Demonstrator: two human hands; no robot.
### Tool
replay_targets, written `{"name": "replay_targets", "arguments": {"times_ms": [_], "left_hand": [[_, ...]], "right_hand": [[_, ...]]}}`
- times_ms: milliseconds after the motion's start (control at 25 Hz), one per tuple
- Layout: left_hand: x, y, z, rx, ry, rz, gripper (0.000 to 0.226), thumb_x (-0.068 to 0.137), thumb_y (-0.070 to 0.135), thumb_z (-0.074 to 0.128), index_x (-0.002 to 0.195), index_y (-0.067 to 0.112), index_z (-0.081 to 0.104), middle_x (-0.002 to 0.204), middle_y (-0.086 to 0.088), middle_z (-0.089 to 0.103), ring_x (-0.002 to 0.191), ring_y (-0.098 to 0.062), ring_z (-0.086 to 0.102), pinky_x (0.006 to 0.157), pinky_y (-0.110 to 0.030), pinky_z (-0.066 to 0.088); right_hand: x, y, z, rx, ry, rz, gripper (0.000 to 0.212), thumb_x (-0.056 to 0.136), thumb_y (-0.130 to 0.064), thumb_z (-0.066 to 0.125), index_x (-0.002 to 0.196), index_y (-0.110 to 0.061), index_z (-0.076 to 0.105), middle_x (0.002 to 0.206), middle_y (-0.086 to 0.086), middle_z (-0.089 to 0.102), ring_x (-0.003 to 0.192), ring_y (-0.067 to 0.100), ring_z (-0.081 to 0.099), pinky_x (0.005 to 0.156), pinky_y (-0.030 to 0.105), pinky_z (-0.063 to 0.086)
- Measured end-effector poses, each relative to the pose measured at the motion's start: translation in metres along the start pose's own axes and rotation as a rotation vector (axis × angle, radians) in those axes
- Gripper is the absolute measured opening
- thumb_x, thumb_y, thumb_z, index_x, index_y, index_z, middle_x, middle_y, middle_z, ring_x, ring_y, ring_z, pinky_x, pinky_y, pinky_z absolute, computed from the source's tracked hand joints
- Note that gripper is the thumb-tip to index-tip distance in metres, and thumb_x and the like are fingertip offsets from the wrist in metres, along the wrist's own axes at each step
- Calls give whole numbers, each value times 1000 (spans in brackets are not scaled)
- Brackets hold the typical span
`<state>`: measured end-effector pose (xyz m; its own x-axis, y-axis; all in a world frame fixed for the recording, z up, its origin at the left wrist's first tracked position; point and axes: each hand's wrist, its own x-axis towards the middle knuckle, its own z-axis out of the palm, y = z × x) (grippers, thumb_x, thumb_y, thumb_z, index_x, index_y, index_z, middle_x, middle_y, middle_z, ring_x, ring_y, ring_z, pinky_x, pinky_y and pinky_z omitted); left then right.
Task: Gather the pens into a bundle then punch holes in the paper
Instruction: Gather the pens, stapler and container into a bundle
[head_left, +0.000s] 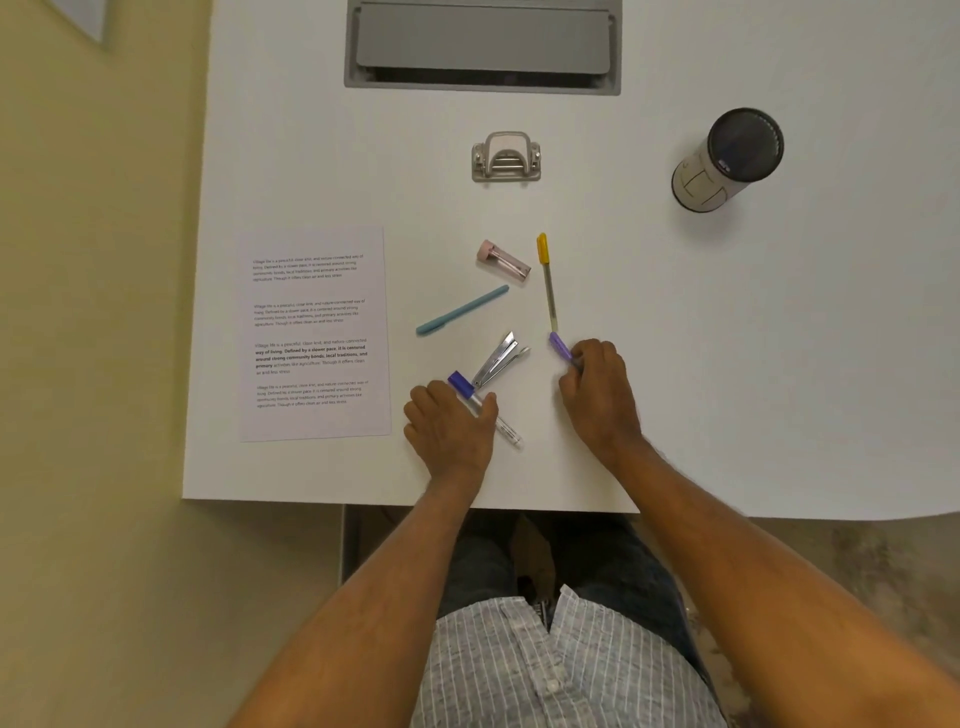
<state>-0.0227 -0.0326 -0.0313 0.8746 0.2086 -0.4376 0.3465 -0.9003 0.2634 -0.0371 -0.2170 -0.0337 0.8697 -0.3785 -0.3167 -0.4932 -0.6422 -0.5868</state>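
Observation:
On the white table, my left hand (451, 427) closes around a white marker with a blue cap (460, 383), which lies slanted under my fingers. My right hand (597, 387) pinches a purple pen (560, 345); only its cap end shows. A teal pen (462, 310) lies diagonally in the middle. Right of it, pointing away from me, is a yellow-capped pen (546, 275). The printed sheet of paper (314, 332) lies flat at the left. The grey hole punch (506, 157) stands farther back, apart from both hands.
A metal stapler (497, 360) lies between my hands, touching the marker's cap. A small pink case (503, 260) sits behind the teal pen. A cylindrical pen holder (727, 158) stands back right. A grey cable hatch (483, 44) is at the table's far edge.

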Motion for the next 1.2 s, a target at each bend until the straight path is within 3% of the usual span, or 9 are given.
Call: {"name": "replay_targets", "arguments": {"times_ms": [120,200,400,520,600,840,1040,1200], "left_hand": [[0,1,2,-42,-23,12,44,98,52,58,120,15,55,119,-5,57,99,-15,45,89,-33,42],[3,2,1,-59,-30,12,37,100,47,57,118,14,57,116,-4,60,98,-15,49,87,-32,43],[13,2,-15,-282,-88,-76,25,103,32,56,116,11,55,107,-6,62,88,-16,56,74,-27,46],[24,6,-30,-490,-82,-131,10,106,24,47,108,14,44,85,-2,57,73,-16,53,56,-24,36],[36,15,-39,-540,-61,-93,6,106,20,43,107,15,41,77,2,52,67,-15,51,53,-25,33],[82,46,-49,-249,-52,110,20,104,21,50,121,10,54,103,-10,65,86,-31,60,71,-36,44],[106,43,-49,48,-69,233,26,106,23,54,129,10,56,122,-14,60,102,-37,66,84,-44,55],[113,38,-54,123,-50,304,26,102,25,61,125,13,60,122,-11,58,99,-36,66,81,-41,54]], "right_hand": [[7,-5,-1,119,36,87,11,98,-9,58,101,-15,49,100,2,48,78,14,49,66,22,46],[16,-12,0,177,72,98,13,98,-7,57,98,-15,46,98,2,46,75,11,47,66,21,45],[54,-33,2,248,125,143,18,98,-14,59,113,-6,53,111,8,50,87,20,53,77,34,51],[81,-44,0,206,110,130,28,98,-19,63,121,-4,55,119,13,52,95,25,56,86,41,54],[96,-48,-1,132,68,118,32,98,-24,66,120,-4,55,120,15,53,97,28,57,88,43,53],[108,-49,-2,11,33,165,22,101,-19,56,115,-2,55,120,19,57,102,37,59,82,42,48],[112,-52,-10,27,-4,203,25,96,-23,55,110,-2,52,113,16,56,95,34,56,75,39,44],[112,-63,-16,77,13,96,8,100,-18,46,99,-11,41,100,8,46,82,25,47,70,38,39]]}}
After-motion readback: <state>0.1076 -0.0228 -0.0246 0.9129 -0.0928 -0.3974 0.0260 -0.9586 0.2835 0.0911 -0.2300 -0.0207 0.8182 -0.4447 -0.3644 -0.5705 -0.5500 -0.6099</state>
